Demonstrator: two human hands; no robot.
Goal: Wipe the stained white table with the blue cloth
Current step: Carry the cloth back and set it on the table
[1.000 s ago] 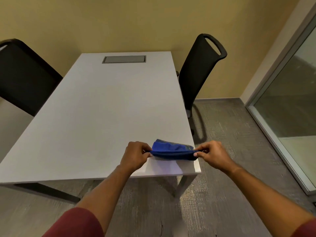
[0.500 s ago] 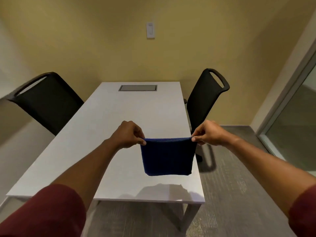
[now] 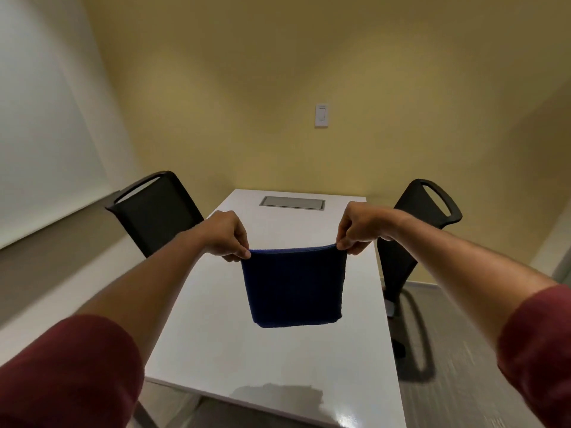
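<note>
A dark blue cloth (image 3: 293,288) hangs folded in the air above the white table (image 3: 216,350). My left hand (image 3: 227,237) pinches its upper left corner and my right hand (image 3: 360,230) pinches its upper right corner, so the top edge is stretched straight between them. The cloth's lower edge hangs free above the tabletop, apart from it. Its shadow falls on the table near the front edge. No stain is clear on the visible tabletop.
A black chair (image 3: 154,211) stands at the table's left side and another black chair (image 3: 417,230) at its right. A grey cable hatch (image 3: 292,202) is set in the far end of the table. A wall switch (image 3: 321,115) is on the yellow wall.
Both hands have lifted the cloth off the table's near right corner and raised it, letting it hang down. My view has tilted up toward the far wall.
</note>
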